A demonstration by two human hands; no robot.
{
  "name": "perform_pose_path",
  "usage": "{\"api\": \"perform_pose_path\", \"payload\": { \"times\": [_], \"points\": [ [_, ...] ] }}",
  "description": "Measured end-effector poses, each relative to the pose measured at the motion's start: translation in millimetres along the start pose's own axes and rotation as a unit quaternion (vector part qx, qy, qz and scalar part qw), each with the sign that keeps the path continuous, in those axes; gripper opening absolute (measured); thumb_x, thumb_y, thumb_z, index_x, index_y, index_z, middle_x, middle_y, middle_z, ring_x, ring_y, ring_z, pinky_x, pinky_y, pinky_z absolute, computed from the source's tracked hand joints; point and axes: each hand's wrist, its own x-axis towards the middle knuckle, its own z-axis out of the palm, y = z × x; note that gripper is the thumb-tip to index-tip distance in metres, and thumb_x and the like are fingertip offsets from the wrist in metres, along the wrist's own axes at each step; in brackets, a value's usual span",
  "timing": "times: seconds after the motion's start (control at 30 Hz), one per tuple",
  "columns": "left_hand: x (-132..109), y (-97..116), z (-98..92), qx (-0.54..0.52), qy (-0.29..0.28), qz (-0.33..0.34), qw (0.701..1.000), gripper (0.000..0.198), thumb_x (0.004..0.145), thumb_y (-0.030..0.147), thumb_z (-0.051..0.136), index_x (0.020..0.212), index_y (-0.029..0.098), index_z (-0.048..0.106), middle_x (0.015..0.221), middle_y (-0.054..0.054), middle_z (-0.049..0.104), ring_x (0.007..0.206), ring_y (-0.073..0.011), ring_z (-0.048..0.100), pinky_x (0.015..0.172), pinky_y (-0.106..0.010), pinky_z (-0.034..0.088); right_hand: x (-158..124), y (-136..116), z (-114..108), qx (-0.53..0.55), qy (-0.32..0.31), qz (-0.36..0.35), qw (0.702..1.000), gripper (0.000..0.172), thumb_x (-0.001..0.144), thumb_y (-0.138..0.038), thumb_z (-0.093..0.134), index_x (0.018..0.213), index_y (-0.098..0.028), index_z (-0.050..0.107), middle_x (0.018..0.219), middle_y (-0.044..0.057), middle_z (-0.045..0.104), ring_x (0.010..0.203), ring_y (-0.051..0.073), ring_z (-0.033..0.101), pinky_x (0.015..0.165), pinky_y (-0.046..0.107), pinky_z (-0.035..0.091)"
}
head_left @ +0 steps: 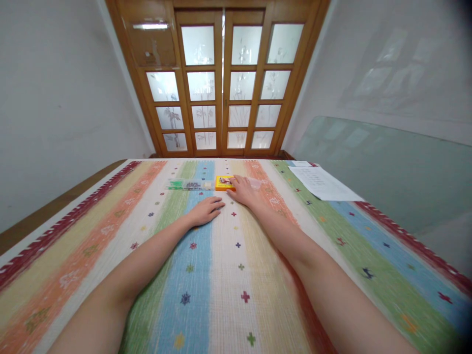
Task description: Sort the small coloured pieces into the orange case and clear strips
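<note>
Across the far part of the table, a row of small things lies side by side. A yellow box (222, 183) with a printed picture is in the middle of it. My right hand (242, 191) is over the box's right end, with fingers and thumb on either side of it. To the left are a clear packet with something green (176, 184), a clear packet with dark pieces (192, 186) and a small pale item (208, 185). A pale pinkish, see-through packet (255, 183) shows behind my right hand. Nearer to me, my left hand (206, 211) rests on the cloth, fingers stretched out, holding nothing.
A striped, patterned tablecloth (224, 275) covers the table. White paper sheets (320, 183) lie near the right edge. A sheet of greenish glass (383, 167) leans by the right wall. Wooden doors with glass panes (222, 118) stand beyond the far edge.
</note>
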Motion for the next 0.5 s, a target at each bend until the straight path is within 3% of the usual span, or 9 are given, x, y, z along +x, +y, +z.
{"api": "perform_pose_path", "payload": {
  "times": [0.23,0.37,0.5],
  "points": [
    [1,0,-1.2,0.021,0.018,0.010,1.000,0.039,0.103,0.031,0.055,0.136,0.024,0.073,0.149,-0.011,0.066,0.140,-0.0287,0.058,0.123,-0.049,0.042,34,4,-2,-0.034,-0.115,0.007,0.993,0.077,0.093,-0.053,0.072,0.160,-0.023,0.051,0.163,0.020,0.049,0.154,0.036,0.040,0.128,0.060,0.024],
    [1,-1,-1.6,0.031,0.036,-0.010,0.999,0.035,0.102,0.030,0.057,0.131,0.026,0.076,0.143,-0.009,0.070,0.134,-0.0292,0.062,0.121,-0.049,0.044,49,9,-13,-0.032,-0.185,0.000,0.982,0.078,0.089,-0.058,0.075,0.158,-0.028,0.054,0.157,0.015,0.057,0.145,0.035,0.051,0.124,0.052,0.032],
    [2,-3,-3.7,0.039,0.057,-0.035,0.997,0.030,0.100,0.028,0.059,0.124,0.024,0.078,0.135,-0.011,0.073,0.127,-0.0304,0.065,0.117,-0.051,0.046,52,10,-24,-0.026,-0.193,-0.013,0.981,0.074,0.085,-0.062,0.080,0.148,-0.027,0.067,0.140,0.014,0.069,0.126,0.033,0.066,0.113,0.042,0.044]
  ]
}}
